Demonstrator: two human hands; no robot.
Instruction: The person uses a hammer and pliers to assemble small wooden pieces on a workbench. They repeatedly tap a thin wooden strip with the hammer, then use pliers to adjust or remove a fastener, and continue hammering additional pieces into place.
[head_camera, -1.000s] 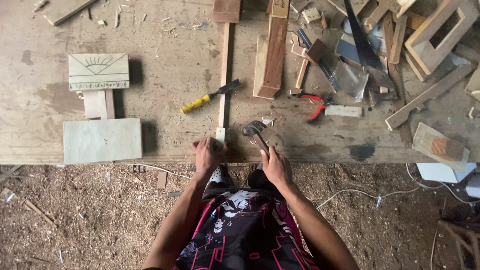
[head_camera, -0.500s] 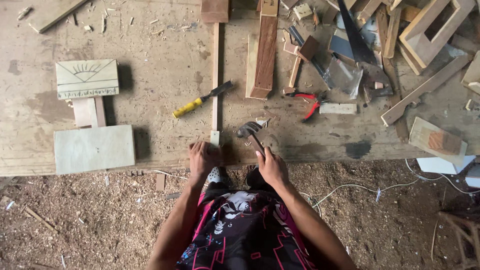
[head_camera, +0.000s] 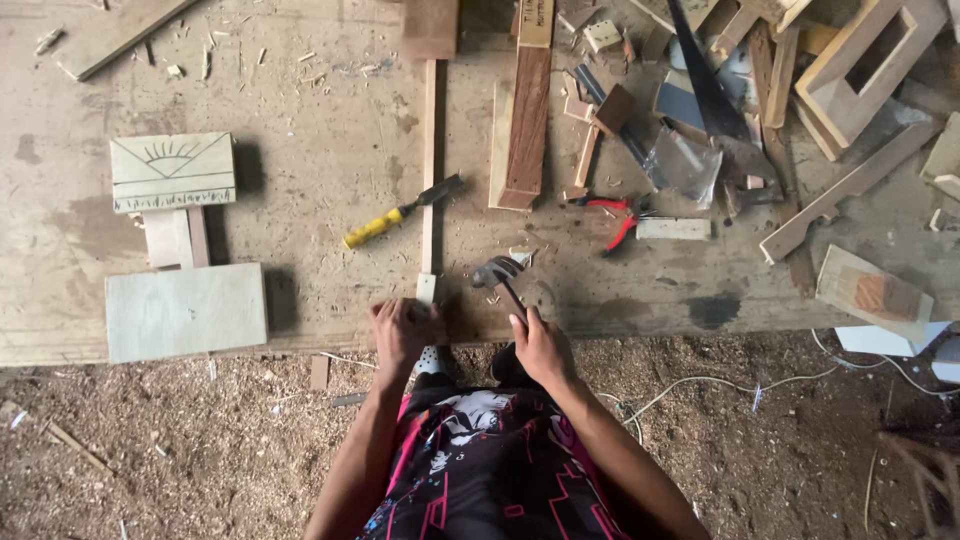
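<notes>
My left hand (head_camera: 402, 330) presses down on the near end of a long thin wooden strip (head_camera: 430, 170) that runs away from me across the workbench (head_camera: 300, 150). My right hand (head_camera: 540, 345) grips the handle of a claw hammer (head_camera: 497, 272). The hammer's head rests on the bench just right of the strip's near end. A small pale wood block (head_camera: 523, 256) lies beside the hammer head.
A yellow-handled chisel (head_camera: 400, 212) lies left of the strip. Red pliers (head_camera: 615, 215), a hand saw (head_camera: 705, 85), boards and offcuts crowd the right side. A carved panel (head_camera: 172, 172) and a pale board (head_camera: 185, 310) lie at the left. Sawdust and a white cable (head_camera: 700, 382) cover the floor.
The view has shifted slightly. Both hands stay at the bench edge, left on the strip and right on the hammer, with little movement.
</notes>
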